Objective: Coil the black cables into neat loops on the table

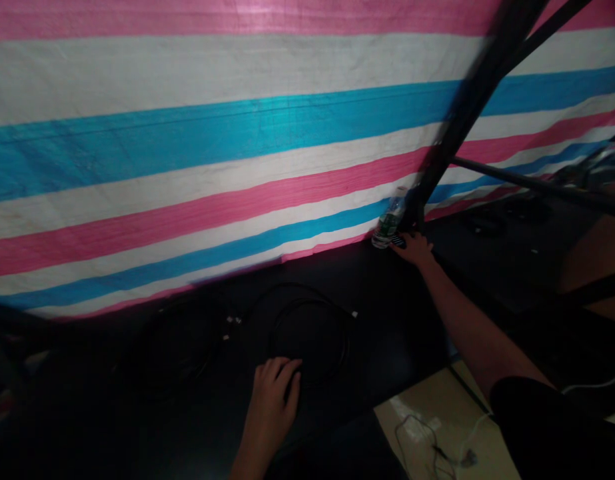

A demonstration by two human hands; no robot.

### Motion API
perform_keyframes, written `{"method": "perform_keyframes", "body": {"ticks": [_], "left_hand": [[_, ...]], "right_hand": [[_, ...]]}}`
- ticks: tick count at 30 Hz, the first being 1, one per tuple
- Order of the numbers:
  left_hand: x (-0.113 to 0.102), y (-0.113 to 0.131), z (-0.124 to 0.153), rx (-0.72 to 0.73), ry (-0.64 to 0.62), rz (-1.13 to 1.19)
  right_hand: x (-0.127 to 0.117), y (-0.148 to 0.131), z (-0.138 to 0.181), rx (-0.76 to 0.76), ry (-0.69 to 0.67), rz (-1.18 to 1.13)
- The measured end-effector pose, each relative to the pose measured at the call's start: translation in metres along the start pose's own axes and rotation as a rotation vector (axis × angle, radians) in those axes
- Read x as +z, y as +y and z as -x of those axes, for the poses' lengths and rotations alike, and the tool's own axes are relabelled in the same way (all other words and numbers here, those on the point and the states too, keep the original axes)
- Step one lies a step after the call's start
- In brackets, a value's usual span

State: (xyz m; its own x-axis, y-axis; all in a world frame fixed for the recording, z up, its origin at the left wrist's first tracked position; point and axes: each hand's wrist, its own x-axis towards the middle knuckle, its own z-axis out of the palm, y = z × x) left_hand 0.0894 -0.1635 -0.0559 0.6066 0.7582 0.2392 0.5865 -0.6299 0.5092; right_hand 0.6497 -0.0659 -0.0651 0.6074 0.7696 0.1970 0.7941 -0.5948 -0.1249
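My left hand (276, 395) rests on the dark tabletop at the near edge of a coiled black cable (346, 343), thumb a little apart from the curved fingers. No held thing shows in it. The cable's small light plug (354, 314) points right. Stretched far out, my right hand (413, 248) is at the back of the table, its fingers closed on a small dark object with pale stripes (398, 241); its kind is unclear. Right beside that object, a clear plastic bottle with a green label (387, 225) leans against the striped sheet.
A striped pink, white and blue sheet (227, 153) hangs behind the table (387, 327). Another dark cable coil (202, 367) lies left. A slanting black metal post (467, 113) rises near my right hand. Thin wires (432, 447) lie on the pale floor below. Part of another person (594, 253) shows at right.
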Motion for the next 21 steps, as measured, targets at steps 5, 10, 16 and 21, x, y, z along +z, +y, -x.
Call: {"method": "perform_keyframes", "body": {"ticks": [5,10,16,21], "left_hand": [[-0.002,0.001,-0.001,0.000,0.006,0.006],[-0.003,0.002,-0.002,-0.005,0.013,-0.005],[-0.001,0.001,-0.001,-0.019,-0.001,0.002],[-0.002,0.001,0.000,-0.013,-0.007,0.003]], "right_hand": [[0.000,0.001,0.002,0.001,0.011,-0.006],[-0.001,-0.001,0.002,-0.011,0.006,0.000],[-0.002,-0.002,-0.004,-0.024,-0.050,-0.012],[0.002,0.000,-0.012,-0.016,-0.116,-0.043]]}}
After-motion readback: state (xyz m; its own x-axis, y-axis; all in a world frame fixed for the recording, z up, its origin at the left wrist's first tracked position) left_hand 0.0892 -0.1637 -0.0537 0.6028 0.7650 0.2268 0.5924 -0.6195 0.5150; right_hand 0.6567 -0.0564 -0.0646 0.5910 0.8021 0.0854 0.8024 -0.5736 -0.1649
